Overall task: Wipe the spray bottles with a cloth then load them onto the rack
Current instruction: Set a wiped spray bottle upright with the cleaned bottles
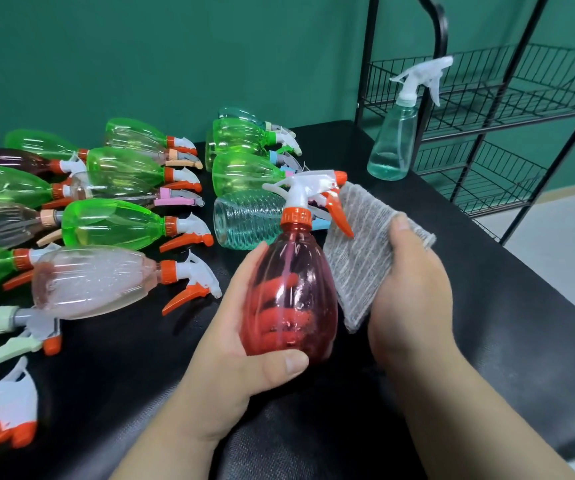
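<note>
My left hand grips a dark red spray bottle upright, thumb in front at its base and fingers showing through the plastic. Its white and orange trigger head points right. My right hand holds a folded grey cloth flat against the bottle's right side. A black wire rack stands at the table's far right, its shelves holding nothing visible. A clear teal spray bottle stands upright on the table in front of the rack.
Several spray bottles, mostly green, some clear and one teal, lie on their sides over the left half of the black table. A green wall lies behind. The floor shows at the right.
</note>
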